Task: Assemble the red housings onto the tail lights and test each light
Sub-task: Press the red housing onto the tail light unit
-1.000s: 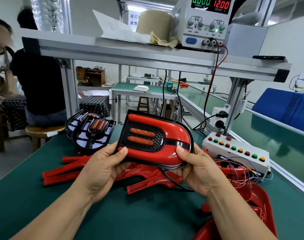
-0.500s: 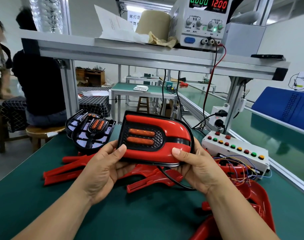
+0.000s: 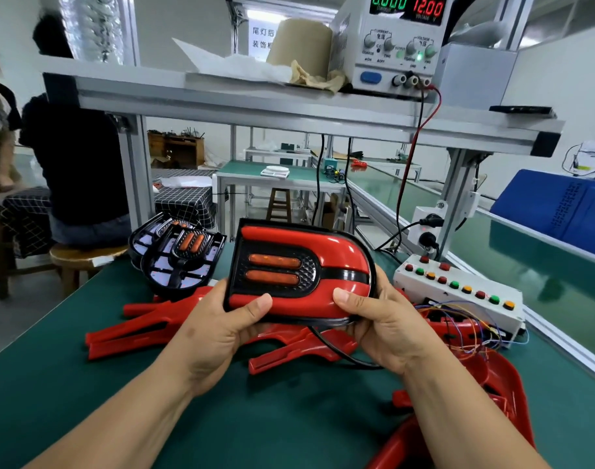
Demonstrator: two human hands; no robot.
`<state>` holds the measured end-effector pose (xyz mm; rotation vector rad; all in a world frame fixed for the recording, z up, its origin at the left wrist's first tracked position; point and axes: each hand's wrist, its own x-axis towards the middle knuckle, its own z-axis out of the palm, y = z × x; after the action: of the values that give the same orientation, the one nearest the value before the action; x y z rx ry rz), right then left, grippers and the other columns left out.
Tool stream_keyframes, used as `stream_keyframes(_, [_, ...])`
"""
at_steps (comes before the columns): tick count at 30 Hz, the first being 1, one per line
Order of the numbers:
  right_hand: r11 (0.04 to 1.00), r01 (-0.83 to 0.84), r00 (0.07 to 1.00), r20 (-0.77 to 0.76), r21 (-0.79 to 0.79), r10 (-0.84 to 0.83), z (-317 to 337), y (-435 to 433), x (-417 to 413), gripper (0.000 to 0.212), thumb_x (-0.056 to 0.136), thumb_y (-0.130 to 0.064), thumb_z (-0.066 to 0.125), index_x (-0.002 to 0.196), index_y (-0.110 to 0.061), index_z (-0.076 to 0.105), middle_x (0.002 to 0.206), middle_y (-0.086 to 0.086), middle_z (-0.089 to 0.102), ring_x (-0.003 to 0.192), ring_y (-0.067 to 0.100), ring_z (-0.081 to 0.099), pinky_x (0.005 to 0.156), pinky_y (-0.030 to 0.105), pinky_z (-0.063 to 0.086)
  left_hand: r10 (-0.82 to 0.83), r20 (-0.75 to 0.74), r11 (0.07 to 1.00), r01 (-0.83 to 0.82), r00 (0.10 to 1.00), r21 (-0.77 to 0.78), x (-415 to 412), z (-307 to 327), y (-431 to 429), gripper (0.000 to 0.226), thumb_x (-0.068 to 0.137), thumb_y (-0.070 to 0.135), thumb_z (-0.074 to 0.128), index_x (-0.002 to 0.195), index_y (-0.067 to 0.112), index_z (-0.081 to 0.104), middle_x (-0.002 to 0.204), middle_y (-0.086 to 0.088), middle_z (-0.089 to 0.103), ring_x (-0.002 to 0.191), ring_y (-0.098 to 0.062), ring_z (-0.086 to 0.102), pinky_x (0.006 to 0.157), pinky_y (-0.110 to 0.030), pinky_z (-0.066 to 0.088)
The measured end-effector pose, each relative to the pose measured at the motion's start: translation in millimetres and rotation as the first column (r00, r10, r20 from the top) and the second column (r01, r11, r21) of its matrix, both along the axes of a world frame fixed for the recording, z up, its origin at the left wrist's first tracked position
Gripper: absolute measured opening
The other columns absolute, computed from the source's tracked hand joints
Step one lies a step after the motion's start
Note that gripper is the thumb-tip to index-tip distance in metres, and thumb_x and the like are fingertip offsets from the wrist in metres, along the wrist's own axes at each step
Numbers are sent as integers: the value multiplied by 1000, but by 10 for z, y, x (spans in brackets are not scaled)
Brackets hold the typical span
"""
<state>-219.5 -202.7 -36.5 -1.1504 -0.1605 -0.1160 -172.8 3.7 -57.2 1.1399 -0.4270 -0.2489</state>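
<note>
One green bench mat [image 3: 289, 418] underlies everything; held above its centre, the red-and-black plastic tail light [image 3: 299, 269] has its long axis nine to three, rounded end toward three. Left hand [image 3: 218, 333] and right hand [image 3: 387, 330] pinch its ends, thumbs on the lower red rim; the white push-button test box [image 3: 434, 292] lies at three, nearer the right hand
</note>
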Motion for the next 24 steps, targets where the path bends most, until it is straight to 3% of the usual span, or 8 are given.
stream_keyframes(5, [994, -12, 1000, -23, -107, 10, 155, -109, -80, 84, 53, -32, 95, 124, -19, 52, 101, 11, 71, 84, 26, 70, 68, 37, 61, -50, -88, 993, 40, 995, -111, 12, 25, -15, 41, 77, 13, 65, 118, 13, 62, 112, -9, 73, 95, -21, 73, 66, -26, 59])
stream_keyframes(8, [933, 292, 949, -57, -210, -310, 286, -341, -145, 66, 62, -48, 80, 117, -24, 54, 85, 7, 74, 69, 20, 71, 55, 24, 55, -38, -150, 985, 12, 988, -172, 18, 44, 9, 48, 75, 12, 66, 122, 14, 60, 115, -10, 72, 94, -22, 73, 68, -27, 60])
stream_keyframes(12, [635, 553, 767, 32, -539, -641, 308, -721, -208, 13, 90, -20, 68, 85, -7, 67, 71, 12, 71, 52, 14, 63, 46, 22, 42, 19, -174, 985, -48, 985, -166, 2, 59, 61, 47, 73, 12, 67, 120, 14, 60, 115, -10, 72, 93, -22, 73, 63, -25, 59])
stream_keyframes(15, [509, 371, 826, 25, -776, -564, 304, -780, -306, 24, 88, -7, 65, 64, -6, 68, 56, 9, 68, 45, 13, 59, 43, 20, 41, 34, -195, 985, -66, 980, -157, -39, 104, 124, 48, 72, 12, 66, 121, 10, 61, 112, -11, 73, 92, -24, 74, 60, -24, 59])
stream_keyframes(17, [328, 284, 842, 71, -901, -535, 282, -707, -278, 28, 86, -15, 68, 59, -14, 67, 54, 2, 67, 44, 4, 55, 49, 20, 43, 24, -195, 988, -53, 980, -143, -73, 165, 173, 48, 73, 13, 65, 120, 7, 62, 110, -12, 73, 88, -25, 74, 59, -23, 59])
stream_keyframes(19, [113, 311, 829, 211, -944, -518, 238, -612, -188, 17, 85, -21, 69, 69, -24, 73, 68, -5, 71, 54, -5, 55, 55, 11, 42, 15, -197, 992, -39, 980, -121, -105, 203, 245, 45, 74, 14, 63, 118, 5, 63, 109, -13, 74, 84, -25, 75, 58, -23, 59])
stream_keyframes(22, [5, 218, 870, 192, -976, -454, 116, -463, -60, 28, 86, -25, 67, 113, -23, 72, 113, -2, 70, 103, 11, 63, 86, 18, 44, 28, -219, 996, -47, 975, -82, -214, 178, 345, 41, 72, 12, 63, 113, 5, 66, 106, -16, 74, 78, -26, 75, 54, -26, 59])
stream_keyframes(24, [-26, 168, 908, 165, -985, -386, 9, -428, 36, 25, 87, -23, 64, 110, -20, 73, 111, 2, 71, 107, 20, 63, 87, 24, 45, 88, -248, 994, -100, 965, -35, -253, 85, 403, 39, 68, 11, 64, 107, 10, 68, 97, -15, 76, 71, -30, 74, 50, -28, 58])
